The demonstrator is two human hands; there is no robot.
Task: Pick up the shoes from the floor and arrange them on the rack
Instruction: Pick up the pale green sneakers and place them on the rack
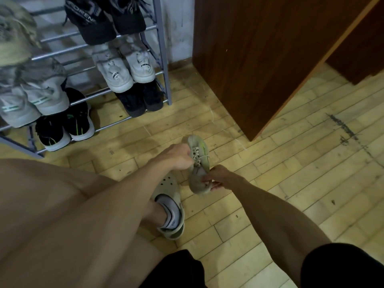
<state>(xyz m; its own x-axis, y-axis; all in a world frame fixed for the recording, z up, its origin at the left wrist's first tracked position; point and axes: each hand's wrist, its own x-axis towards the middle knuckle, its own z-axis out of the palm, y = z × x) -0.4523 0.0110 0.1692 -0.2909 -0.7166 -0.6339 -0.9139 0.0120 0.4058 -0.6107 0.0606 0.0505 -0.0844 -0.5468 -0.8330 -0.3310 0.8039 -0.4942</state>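
Home entryway (loaded shoe rack (162,59))

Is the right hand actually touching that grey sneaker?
Touching. The head view shows the right hand pinching the grey sneaker at its near end, fingers curled over the edge.

grey metal-bar rack (160,38) with dull sheen, scuffed matt wood-block floor (291,183), smooth brown wooden cabinet (259,59), soft cloth shoe (197,175), perforated plastic-looking clog (166,183)
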